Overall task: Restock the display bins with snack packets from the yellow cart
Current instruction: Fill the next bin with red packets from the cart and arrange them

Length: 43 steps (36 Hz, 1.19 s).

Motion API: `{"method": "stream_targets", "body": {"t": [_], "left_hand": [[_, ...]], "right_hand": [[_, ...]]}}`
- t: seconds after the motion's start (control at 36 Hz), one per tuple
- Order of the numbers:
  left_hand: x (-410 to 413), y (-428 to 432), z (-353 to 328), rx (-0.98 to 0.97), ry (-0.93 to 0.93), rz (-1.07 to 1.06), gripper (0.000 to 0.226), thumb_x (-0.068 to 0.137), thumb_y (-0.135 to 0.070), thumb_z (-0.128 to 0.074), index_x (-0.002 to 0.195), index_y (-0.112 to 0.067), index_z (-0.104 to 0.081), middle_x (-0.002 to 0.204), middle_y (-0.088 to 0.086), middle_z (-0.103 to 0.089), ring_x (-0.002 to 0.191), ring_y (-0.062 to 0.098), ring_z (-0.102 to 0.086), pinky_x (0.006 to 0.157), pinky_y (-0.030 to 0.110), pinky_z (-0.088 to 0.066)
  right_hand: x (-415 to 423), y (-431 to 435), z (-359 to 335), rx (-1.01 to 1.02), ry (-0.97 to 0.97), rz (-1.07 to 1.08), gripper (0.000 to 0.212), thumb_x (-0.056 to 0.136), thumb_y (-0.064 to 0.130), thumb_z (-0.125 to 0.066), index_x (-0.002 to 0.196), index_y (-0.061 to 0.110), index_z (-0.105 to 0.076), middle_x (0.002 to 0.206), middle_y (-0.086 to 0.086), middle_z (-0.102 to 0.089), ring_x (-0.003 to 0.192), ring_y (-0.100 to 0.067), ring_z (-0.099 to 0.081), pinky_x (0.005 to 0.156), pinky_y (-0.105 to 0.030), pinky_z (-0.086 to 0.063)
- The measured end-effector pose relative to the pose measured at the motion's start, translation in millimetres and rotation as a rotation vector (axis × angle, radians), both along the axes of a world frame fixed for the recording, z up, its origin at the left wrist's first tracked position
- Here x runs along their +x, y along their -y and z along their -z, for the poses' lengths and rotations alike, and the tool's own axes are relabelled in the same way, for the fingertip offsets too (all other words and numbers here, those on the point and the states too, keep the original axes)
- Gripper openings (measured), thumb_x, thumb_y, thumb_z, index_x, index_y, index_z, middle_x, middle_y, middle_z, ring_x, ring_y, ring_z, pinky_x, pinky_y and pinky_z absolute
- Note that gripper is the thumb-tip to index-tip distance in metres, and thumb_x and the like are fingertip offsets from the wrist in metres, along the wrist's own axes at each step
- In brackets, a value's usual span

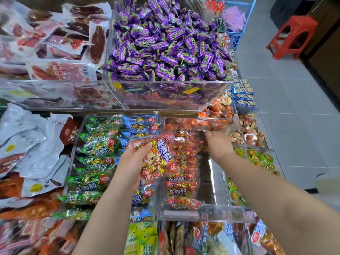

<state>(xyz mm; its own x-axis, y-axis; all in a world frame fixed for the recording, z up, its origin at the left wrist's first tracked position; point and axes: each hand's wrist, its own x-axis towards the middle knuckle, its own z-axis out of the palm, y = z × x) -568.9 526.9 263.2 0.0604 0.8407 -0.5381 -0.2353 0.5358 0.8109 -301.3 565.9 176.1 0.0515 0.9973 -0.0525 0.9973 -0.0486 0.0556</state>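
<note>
One red, clear-plastic snack packet is gripped by the left hand over the clear acrylic bin; at its three o'clock, the right hand reaches in, grip indiscernible.

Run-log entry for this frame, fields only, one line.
phase: restocking | left hand: grips red packet | right hand: at back of red-packet bin, grip unclear | yellow cart: not visible
</note>
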Motion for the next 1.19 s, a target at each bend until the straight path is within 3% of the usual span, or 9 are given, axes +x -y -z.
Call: {"method": "stream_targets", "body": {"t": [0.08, 0.17, 0.31, 0.61, 0.75, 0.83, 0.92, 1.08, 1.19], "left_hand": [[0, -3, 3, -0.016, 0.022, -0.028, 0.084, 0.076, -0.036, -0.073, 0.148, -0.024, -0.030, 0.146, 0.013, -0.045, 0.129, 0.035, -0.047, 0.105, 0.058, -0.038], [1, -7, 7, -0.038, -0.008, -0.043, 0.073, 0.086, -0.029, -0.069, 0.147, -0.020, -0.031, 0.138, 0.015, -0.052, 0.122, 0.034, -0.054, 0.099, 0.056, -0.046], [5, -7, 4, -0.033, -0.066, 0.016, 0.030, 0.093, -0.017, -0.059, 0.122, -0.012, -0.053, 0.093, 0.009, -0.075, 0.083, 0.025, -0.073, 0.060, 0.035, -0.059], [10, -1, -10, -0.053, 0.030, 0.014, 0.024, 0.095, -0.013, -0.055, 0.115, -0.001, -0.053, 0.089, 0.013, -0.074, 0.082, 0.027, -0.072, 0.057, 0.032, -0.057], [16, 3, -7, -0.044, 0.224, 0.076, 0.026, 0.099, -0.014, -0.044, 0.118, 0.001, -0.055, 0.103, 0.018, -0.072, 0.094, 0.029, -0.071, 0.068, 0.040, -0.059], [25, 5, -7, -0.003, 0.320, 0.108, 0.023, 0.099, -0.015, -0.042, 0.117, -0.008, -0.055, 0.109, 0.015, -0.071, 0.101, 0.028, -0.069, 0.073, 0.040, -0.059], [38, 7, -12, 0.010, 0.328, 0.180, 0.023, 0.098, -0.016, -0.044, 0.121, -0.013, -0.047, 0.109, 0.012, -0.071, 0.103, 0.025, -0.068, 0.077, 0.040, -0.058], [39, 8, -8, 0.411, -0.682, 0.283, 0.032, 0.091, -0.045, -0.056, 0.118, -0.029, -0.054, 0.122, -0.011, -0.057, 0.116, 0.009, -0.051, 0.094, 0.026, -0.038], [29, -5, 7, 0.598, -1.218, 0.381, 0.075, 0.088, -0.052, -0.057, 0.148, -0.019, -0.027, 0.157, 0.004, -0.022, 0.148, 0.023, -0.006, 0.118, 0.041, -0.010]], "right_hand": [[-4, 19, 3, 0.268, 0.045, -0.095, 0.038, 0.061, 0.005, -0.074, 0.095, 0.012, -0.059, 0.092, -0.009, -0.059, 0.086, -0.031, -0.054, 0.074, -0.038, -0.045], [-12, 22, 3, 0.101, 0.023, -0.186, 0.033, 0.062, 0.006, -0.075, 0.085, 0.016, -0.054, 0.079, -0.004, -0.058, 0.066, -0.024, -0.055, 0.049, -0.027, -0.034], [-5, 8, 14, -0.223, -0.151, -0.030, 0.030, 0.087, 0.010, -0.056, 0.114, 0.020, -0.052, 0.108, -0.004, -0.059, 0.093, -0.030, -0.062, 0.066, -0.033, -0.048], [-2, -8, 11, -0.181, -0.597, 0.291, 0.021, 0.091, 0.013, -0.053, 0.108, 0.015, -0.064, 0.109, -0.008, -0.066, 0.095, -0.027, -0.060, 0.079, -0.030, -0.048], [-6, 13, -28, 0.027, -1.106, 0.443, 0.013, 0.093, 0.025, -0.055, 0.093, 0.018, -0.065, 0.099, 0.000, -0.069, 0.083, -0.014, -0.062, 0.075, -0.027, -0.048], [-17, 28, -63, -0.261, -1.635, 0.474, 0.022, 0.089, 0.034, -0.061, 0.103, 0.017, -0.064, 0.090, -0.001, -0.073, 0.080, -0.016, -0.068, 0.077, -0.032, -0.054], [-26, 45, -82, -0.447, -1.516, 0.262, 0.034, 0.070, 0.039, -0.076, 0.101, 0.034, -0.062, 0.089, 0.012, -0.070, 0.079, -0.007, -0.065, 0.070, -0.023, -0.052], [0, 51, -116, -0.267, -1.176, 0.212, 0.037, 0.078, 0.017, -0.075, 0.112, 0.013, -0.061, 0.101, -0.014, -0.068, 0.093, -0.030, -0.065, 0.091, -0.048, -0.050], [24, 38, -131, -0.148, -0.642, 0.225, 0.051, 0.078, 0.023, -0.072, 0.126, 0.020, -0.055, 0.099, -0.004, -0.066, 0.090, -0.022, -0.062, 0.079, -0.031, -0.052]]}}
